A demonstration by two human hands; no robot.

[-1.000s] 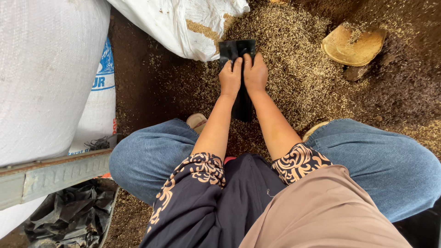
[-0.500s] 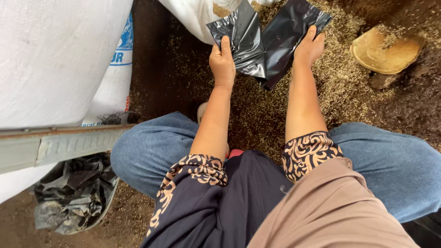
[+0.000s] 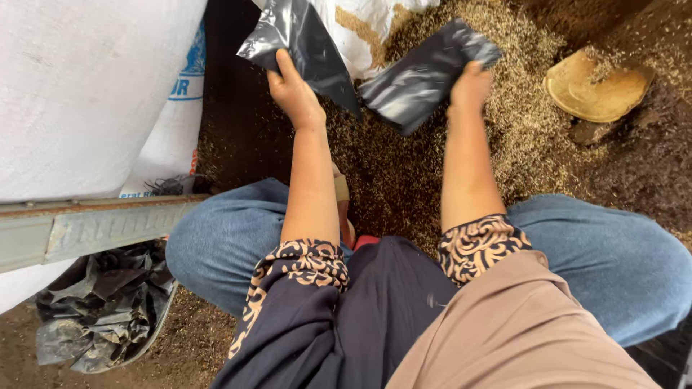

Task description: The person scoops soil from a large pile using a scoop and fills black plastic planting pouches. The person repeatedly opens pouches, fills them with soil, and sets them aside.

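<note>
I sit low over a floor strewn with husks and dark soil (image 3: 404,173). Both arms reach forward. My left hand (image 3: 294,90) grips the left part of a shiny black plastic bag (image 3: 310,43), held up in front of a white sack. My right hand (image 3: 470,86) grips the other black plastic piece (image 3: 418,75), stretched out to the right over the husks. Whether the black plastic is one bag pulled wide or two bags I cannot tell.
A large white woven sack (image 3: 79,86) stands at the left, another white sack (image 3: 367,14) at the top. A grey metal rail (image 3: 94,227) runs under the left sack. Crumpled black bags (image 3: 101,310) lie bottom left. A tan scoop-like bowl (image 3: 595,83) rests upper right.
My hands, first together on a folded black bag low on the husks, have lifted and spread apart, pulling the black plastic wide. The view has shifted slightly.
</note>
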